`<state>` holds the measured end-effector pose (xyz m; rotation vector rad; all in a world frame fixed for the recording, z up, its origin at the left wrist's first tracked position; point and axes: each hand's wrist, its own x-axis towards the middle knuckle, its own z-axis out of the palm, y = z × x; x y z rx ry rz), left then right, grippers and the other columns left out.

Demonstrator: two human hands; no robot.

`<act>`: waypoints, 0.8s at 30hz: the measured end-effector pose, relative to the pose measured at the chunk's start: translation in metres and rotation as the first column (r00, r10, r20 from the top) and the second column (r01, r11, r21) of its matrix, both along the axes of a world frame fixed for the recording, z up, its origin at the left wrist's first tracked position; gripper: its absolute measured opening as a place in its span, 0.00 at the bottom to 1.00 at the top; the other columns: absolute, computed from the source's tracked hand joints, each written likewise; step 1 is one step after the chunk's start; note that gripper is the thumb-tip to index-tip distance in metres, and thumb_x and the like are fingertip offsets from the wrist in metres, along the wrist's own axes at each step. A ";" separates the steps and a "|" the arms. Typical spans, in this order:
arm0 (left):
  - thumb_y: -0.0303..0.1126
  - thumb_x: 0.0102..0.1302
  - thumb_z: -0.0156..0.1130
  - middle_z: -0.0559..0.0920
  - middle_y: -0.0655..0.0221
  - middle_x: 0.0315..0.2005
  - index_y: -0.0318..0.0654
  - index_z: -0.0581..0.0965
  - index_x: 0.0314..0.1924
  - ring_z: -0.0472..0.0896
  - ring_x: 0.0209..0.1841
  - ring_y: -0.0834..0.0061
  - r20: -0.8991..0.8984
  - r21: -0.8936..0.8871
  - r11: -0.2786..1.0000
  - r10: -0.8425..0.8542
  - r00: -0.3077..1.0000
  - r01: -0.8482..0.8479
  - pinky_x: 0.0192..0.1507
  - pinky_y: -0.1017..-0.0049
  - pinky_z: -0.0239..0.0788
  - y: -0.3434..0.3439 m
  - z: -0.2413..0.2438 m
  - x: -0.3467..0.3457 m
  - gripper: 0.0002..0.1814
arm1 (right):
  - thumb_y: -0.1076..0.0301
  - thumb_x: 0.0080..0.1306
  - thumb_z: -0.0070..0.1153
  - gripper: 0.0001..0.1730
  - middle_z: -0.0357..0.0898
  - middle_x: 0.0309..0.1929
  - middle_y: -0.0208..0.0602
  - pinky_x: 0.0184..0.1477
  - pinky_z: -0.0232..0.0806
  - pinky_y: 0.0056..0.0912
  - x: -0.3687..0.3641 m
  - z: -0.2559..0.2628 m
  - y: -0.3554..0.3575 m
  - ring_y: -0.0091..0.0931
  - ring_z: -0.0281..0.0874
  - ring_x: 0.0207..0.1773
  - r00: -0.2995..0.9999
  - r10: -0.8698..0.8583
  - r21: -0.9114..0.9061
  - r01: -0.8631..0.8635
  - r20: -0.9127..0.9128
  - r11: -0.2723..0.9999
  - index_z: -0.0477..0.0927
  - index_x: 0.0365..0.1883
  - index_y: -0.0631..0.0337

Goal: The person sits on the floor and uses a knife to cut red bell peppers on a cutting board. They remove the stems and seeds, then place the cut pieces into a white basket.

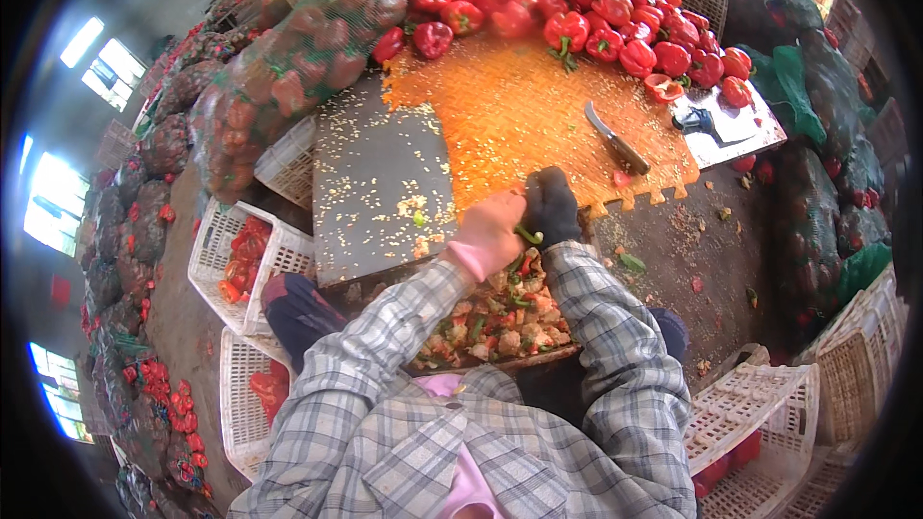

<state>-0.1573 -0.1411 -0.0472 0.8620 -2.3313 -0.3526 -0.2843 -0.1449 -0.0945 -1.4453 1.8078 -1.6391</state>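
Note:
My left hand (494, 220), in a pinkish-orange glove, meets my right hand (551, 205), in a dark glove, at the near edge of an orange foam mat (505, 115). Both have bent fingers; whatever lies between them is hidden. A green pepper stem (531, 236) shows just below, between the hands. Under my wrists is a box of pepper cores and scraps (533, 335). A curved knife with a wooden handle (627, 153) lies on the mat, right of my hands. Red bell peppers (570, 32) are heaped at the mat's far side.
Seeds are scattered over a grey board (382, 180) at the left. A mesh sack of peppers (288, 86) leans beyond it. White plastic crates (281, 259) with red peppers stand at the left, another crate (757, 411) at the lower right. A dark-handled tool (696, 121) lies at the right.

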 end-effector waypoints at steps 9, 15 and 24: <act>0.40 0.58 0.71 0.80 0.73 0.31 0.36 0.75 0.49 0.76 0.31 0.84 -0.313 0.660 0.729 0.048 0.948 0.181 0.32 0.79 0.69 0.030 0.030 0.012 0.23 | 0.46 0.70 0.48 0.26 0.79 0.37 0.36 0.44 0.72 0.35 -0.017 0.016 0.018 0.29 0.78 0.39 0.278 0.301 -0.153 -0.450 0.912 0.880 0.77 0.42 0.66; 0.45 0.64 0.65 0.79 0.76 0.33 0.34 0.74 0.52 0.75 0.32 0.84 -0.559 0.652 0.645 0.054 0.828 0.398 0.33 0.80 0.68 0.045 0.022 0.009 0.24 | 0.50 0.71 0.47 0.24 0.81 0.35 0.40 0.46 0.73 0.35 -0.017 0.001 0.038 0.32 0.80 0.39 -0.101 0.438 -0.418 -0.543 0.893 0.728 0.77 0.40 0.67; 0.37 0.71 0.55 0.80 0.72 0.30 0.31 0.78 0.43 0.74 0.30 0.84 -0.611 0.619 0.780 0.401 0.683 0.096 0.32 0.78 0.68 0.069 0.026 -0.012 0.14 | 0.62 0.67 0.51 0.12 0.76 0.26 0.34 0.36 0.71 0.31 -0.005 0.031 0.051 0.25 0.76 0.30 0.679 0.268 -0.225 -0.154 0.684 0.962 0.75 0.27 0.59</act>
